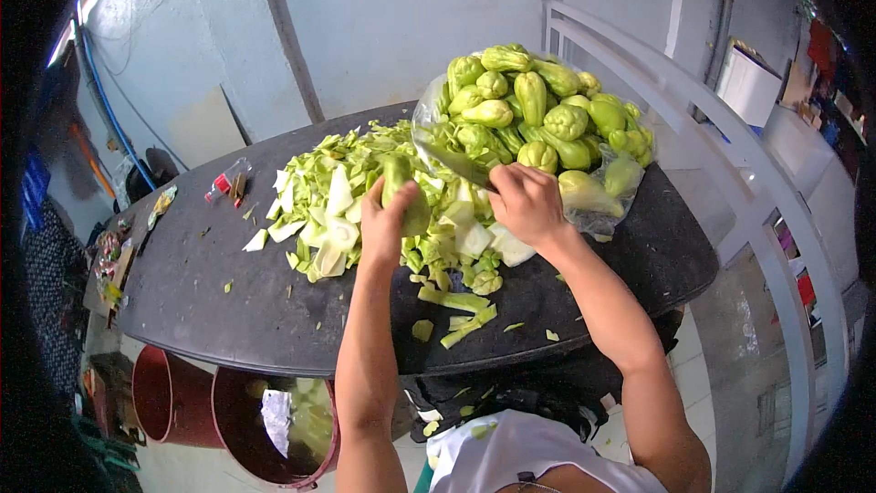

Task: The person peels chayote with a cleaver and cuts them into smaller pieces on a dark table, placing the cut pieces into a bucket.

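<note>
My left hand is wrapped round a green chayote, held up over the table. In my right hand a knife is gripped, its blade pointing left toward the chayote. Whether the blade touches the chayote I cannot tell. Beneath both hands spreads a heap of pale green chayote peelings and cut pieces. Beyond my right hand, whole chayotes are piled on a clear plastic bag. A few longer green strips lie near the table's front edge.
The dark table has a curved edge. A white metal railing runs along its right side. Below the front left edge stand a reddish bucket with pale contents and a second one. A small red-capped plastic bottle lies at the left.
</note>
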Demonstrator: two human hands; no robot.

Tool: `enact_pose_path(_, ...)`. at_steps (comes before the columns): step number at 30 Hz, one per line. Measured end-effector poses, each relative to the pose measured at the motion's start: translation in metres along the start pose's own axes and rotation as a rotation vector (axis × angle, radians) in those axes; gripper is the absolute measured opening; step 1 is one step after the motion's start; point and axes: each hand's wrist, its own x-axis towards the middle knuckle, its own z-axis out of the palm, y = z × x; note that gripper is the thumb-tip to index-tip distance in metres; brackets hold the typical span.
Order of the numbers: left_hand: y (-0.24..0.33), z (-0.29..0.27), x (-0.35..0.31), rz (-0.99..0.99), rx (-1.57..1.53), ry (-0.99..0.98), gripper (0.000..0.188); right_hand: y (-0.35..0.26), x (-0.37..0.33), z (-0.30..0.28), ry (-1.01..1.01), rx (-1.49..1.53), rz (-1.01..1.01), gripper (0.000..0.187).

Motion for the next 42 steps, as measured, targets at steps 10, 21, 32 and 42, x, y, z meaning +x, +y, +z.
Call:
enact_pose_path(10,-0.007,-0.004,-0.008,0.508,0.581,-0.095,0.043,-0.028,0.007,-0.005,0.116,0.156,-0.335,0.025)
enact_pose_path(21,0.01,0.008,-0.015,0.302,0.418,0.004,0.05,-0.004,0.003,-0.008,-0.039,0.1,0.009,0.025)
enact_pose_path(32,-0.021,-0.005,0.004,-0.395,-0.897,-0.257,0.052,-0.046,-0.007,0.01,0.107,-0.027,-0.48,0.027)
enact_pose_path(42,-0.038,0.002,-0.01,-0.4,-1.016,-0.2,0.067,-0.051,-0.015,0.014,0.04,-0.055,-0.499,0.029)
